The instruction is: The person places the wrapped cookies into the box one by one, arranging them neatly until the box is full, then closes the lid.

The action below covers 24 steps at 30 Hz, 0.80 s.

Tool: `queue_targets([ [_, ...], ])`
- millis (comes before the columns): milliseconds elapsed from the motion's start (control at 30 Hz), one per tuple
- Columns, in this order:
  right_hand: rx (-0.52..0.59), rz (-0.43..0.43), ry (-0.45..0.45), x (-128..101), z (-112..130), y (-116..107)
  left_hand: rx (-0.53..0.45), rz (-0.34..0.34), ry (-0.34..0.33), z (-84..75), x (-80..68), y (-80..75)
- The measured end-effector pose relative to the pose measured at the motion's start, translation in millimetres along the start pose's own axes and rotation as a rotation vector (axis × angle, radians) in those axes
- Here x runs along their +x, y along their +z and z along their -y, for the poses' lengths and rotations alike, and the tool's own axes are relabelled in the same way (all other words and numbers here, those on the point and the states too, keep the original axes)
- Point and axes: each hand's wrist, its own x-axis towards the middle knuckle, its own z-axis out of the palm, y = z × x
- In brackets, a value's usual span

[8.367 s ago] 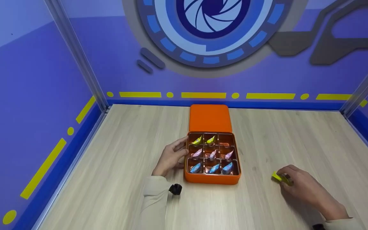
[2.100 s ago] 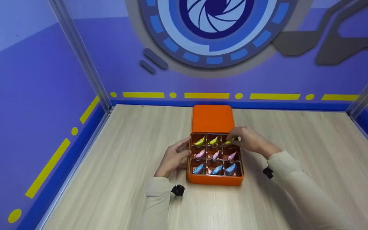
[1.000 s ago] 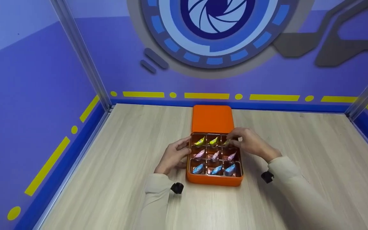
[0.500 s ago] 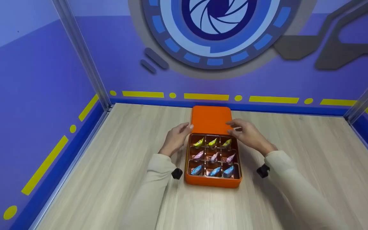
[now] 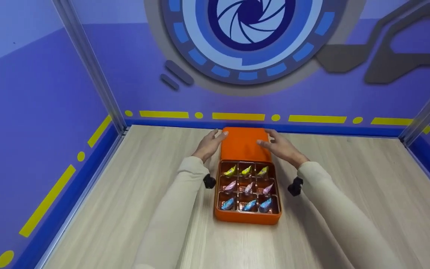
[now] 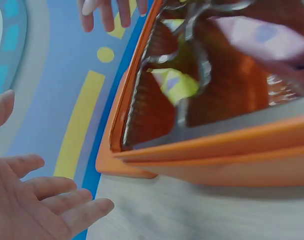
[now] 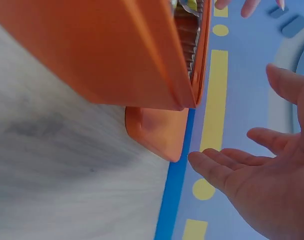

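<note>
Both hands were open and held nothing: left hand [image 5: 208, 144] and right hand [image 5: 280, 148] flanked the orange lid [image 5: 242, 144], contact unclear. Nearer the wrists sat the orange box [image 5: 247, 216]; wrist views cropped it.

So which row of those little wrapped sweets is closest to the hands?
The yellow row, at the far edge of the orange box, next to the lid both hands flank; pink and blue rows lie nearer the person.

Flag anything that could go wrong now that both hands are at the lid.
The lid lies flat against the box, so lifting it may drag the box. Both the left hand and right hand are open, without a grip; the lid could slip. The sweets sit loose and might shift.
</note>
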Motion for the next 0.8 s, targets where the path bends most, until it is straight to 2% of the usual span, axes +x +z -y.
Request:
queue_targets([
  [300,0.098,0.061,0.134,15.7,-6.4,-0.3,-0.027,0.052,-0.067,3.6,20.1,3.6],
  [567,0.123,0.098,0.177,20.9,-13.5,1.7,-0.079,0.108,-0.092,2.3,23.5,11.9],
  [800,0.14,0.113,0.22,21.6,-22.7,5.2,0.0,0.164,-0.101,8.4,26.4,15.9],
])
